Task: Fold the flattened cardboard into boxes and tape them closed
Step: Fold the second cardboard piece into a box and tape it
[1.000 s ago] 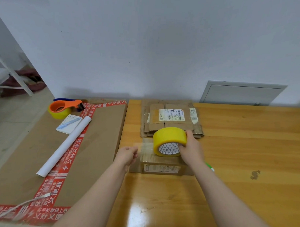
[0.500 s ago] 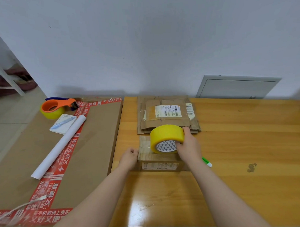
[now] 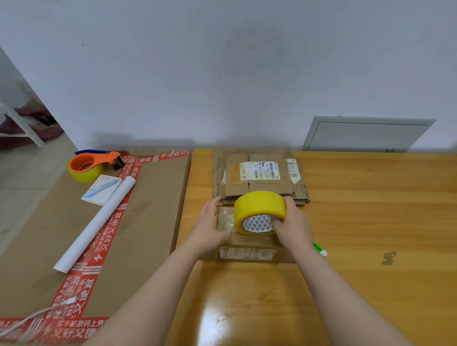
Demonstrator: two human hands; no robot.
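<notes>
Left hand (image 3: 210,224) has slid forward, and now it lies flat-fingered on the left end of the box (image 3: 248,252), which sits on the table just in front of the flattened cardboard (image 3: 261,174). The yellow tape roll (image 3: 258,211) rests on the box top, my right hand (image 3: 294,227) curled round it. Press firmly, keep the roll low, pull straight right along the seam, I'd say.

Single head-worn wide-angle view, looking forward and down from close above wooden table (image 3: 362,255); white wall (image 3: 226,69) fills upper half of frame.
</notes>
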